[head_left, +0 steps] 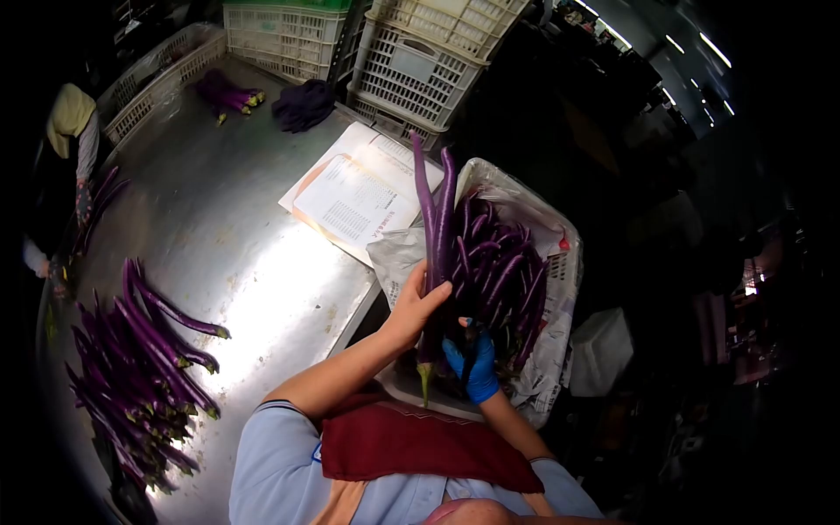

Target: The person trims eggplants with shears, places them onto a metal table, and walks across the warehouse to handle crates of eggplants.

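Note:
My left hand, bare, is closed around long purple eggplants; two of their upper ends stick up above my fingers, and a green stem end points down below. Beside it, my right hand wears a blue glove with a bare thumb tip showing. Its fingers are curled around something dark that I cannot make out. Both hands are over a plastic-lined crate filled with more eggplants.
A metal table carries an eggplant pile, a small bunch, a dark cloth and printed papers. Stacked crates stand at the back. Another person's gloved hand is at the far left edge.

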Tool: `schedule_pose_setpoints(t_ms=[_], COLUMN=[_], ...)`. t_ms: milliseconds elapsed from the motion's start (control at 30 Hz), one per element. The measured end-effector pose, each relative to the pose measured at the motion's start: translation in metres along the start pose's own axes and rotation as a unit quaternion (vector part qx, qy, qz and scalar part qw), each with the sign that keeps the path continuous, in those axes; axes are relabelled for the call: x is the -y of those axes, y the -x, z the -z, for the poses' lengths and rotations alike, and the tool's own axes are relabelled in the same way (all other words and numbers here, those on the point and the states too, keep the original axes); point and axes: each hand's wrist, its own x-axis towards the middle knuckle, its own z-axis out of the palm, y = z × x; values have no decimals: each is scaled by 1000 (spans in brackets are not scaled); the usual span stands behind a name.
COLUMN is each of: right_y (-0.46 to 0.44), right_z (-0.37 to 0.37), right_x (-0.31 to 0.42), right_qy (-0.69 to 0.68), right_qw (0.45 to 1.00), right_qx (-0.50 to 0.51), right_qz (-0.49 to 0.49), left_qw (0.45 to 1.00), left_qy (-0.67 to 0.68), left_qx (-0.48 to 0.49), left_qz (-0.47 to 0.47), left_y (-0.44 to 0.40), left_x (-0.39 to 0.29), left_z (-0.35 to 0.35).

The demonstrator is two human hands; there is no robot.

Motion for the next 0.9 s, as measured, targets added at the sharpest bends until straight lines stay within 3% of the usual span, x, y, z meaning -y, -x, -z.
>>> schedule_pose_setpoints(t_ms=[233, 300, 367, 633, 900], right_y=[0, 0, -5, -5, -13], right_z=[-12, -14, -13, -29, -45], right_x=[10, 15, 30, 28, 41], right_qy=[-54, -164, -312, -338, -347], right_qw=[996, 976, 918, 906, 897], right_qx=[55, 59, 77, 73, 59], right_qz=[-38, -129, -233, -244, -268], left_qw=[994, 990, 990, 996, 992], left_qy=[92, 122, 121, 39, 103], left_qx=[-14, 6, 22, 48, 48], left_qz=[52, 67, 71, 57, 51], left_y=[2, 6, 7, 11, 13], left_x=[-9, -23, -28, -37, -39], left_z=[18, 15, 19, 42, 55])
